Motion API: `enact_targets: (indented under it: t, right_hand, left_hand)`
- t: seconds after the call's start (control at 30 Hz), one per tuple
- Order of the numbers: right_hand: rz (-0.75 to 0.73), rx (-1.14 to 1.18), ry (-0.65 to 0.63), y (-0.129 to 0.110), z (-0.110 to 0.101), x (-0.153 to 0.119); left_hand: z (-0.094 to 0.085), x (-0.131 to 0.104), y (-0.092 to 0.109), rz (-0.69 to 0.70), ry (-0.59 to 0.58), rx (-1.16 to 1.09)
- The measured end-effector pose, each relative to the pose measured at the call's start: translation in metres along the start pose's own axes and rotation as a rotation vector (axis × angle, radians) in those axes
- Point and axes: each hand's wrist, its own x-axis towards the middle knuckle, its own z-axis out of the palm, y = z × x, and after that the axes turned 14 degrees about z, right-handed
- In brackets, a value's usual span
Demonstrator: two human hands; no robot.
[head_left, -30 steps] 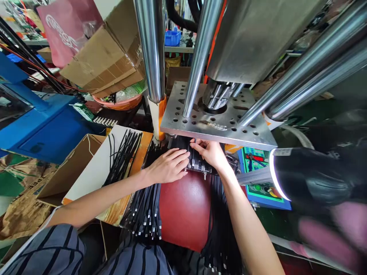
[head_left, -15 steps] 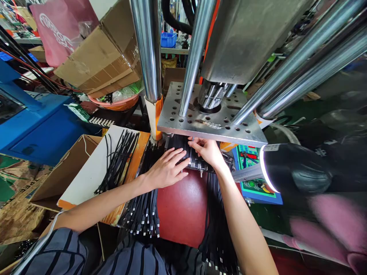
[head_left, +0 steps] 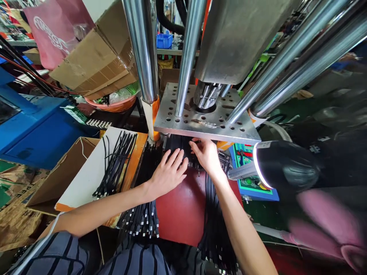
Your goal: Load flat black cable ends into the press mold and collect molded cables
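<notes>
My left hand (head_left: 169, 172) lies with its fingers spread at the front left of a dark fixture (head_left: 175, 143) under the steel press plate (head_left: 177, 124). My right hand (head_left: 207, 153) is at the fixture's right part, thumb and index finger bent together in a pinch; whatever is between the fingertips is too small and shaded to make out. Black cables with pale plug ends (head_left: 143, 217) hang on the left of the red surface (head_left: 180, 214). Another bunch of black cables (head_left: 215, 225) hangs on the right, beneath my right forearm.
Steel columns (head_left: 140, 49) rise around the press. A white board (head_left: 86, 168) bearing more black cables leans in a cardboard box (head_left: 57, 175) at left. On the right stand a lit black lamp (head_left: 286, 164), a blue-green control panel (head_left: 249, 183) and a pink fan (head_left: 329, 221).
My left hand has drawn slightly back toward me, its fingers now pointing more upward. My right hand stays at the fixture. The whole view has shifted a little.
</notes>
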Motion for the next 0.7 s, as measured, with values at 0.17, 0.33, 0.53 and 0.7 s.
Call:
enact_targets:
  t: [0.17, 0.33, 0.53, 0.7]
  right_hand:
    - [-0.196, -0.564, 0.069, -0.004, -0.001, -0.044]
    - [-0.119, -0.813, 0.155, -0.012, 0.011, -0.016]
    - [-0.130, -0.731, 0.206, -0.021, 0.018, 0.039]
    - [-0.103, -0.639, 0.227, -0.036, 0.012, 0.057]
  left_hand:
    - [-0.005, 0.010, -0.002, -0.029, -0.040, -0.045]
    - [-0.009, 0.041, -0.041, -0.083, -0.025, -0.140]
    - [0.004, 0.079, -0.080, -0.129, 0.015, -0.231]
    - [0.002, 0.098, -0.099, -0.157, 0.032, -0.314]
